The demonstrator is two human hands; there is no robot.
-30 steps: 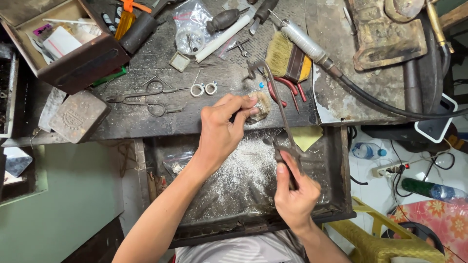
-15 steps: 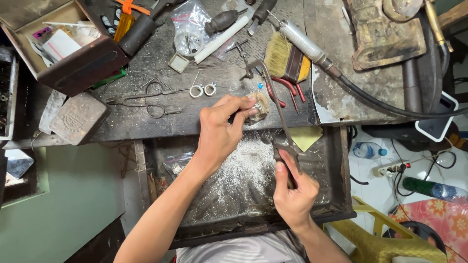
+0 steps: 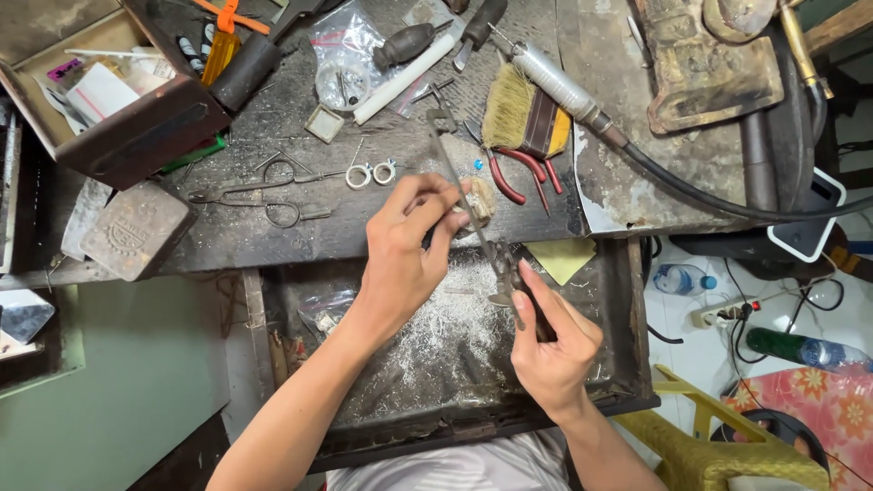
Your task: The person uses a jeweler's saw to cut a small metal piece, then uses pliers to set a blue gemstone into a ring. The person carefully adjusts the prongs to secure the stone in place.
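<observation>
Gripping a saw frame [image 3: 468, 195], right hand [image 3: 550, 350] closed; left hand [image 3: 409, 245] pinches a workpiece above filings-filled tray [image 3: 627, 364].

Left arm: bare forearm rises from the lower left edge, angled up and to the right.
Left hand [image 3: 406, 245]: back facing the camera, fingers curled, thumb and fingertips pinched together at the upper right.
Right arm: short bare stretch enters from the bottom edge.
Right hand [image 3: 552, 345]: below and right of the left, closed in a grip, thumb extended upward.
</observation>
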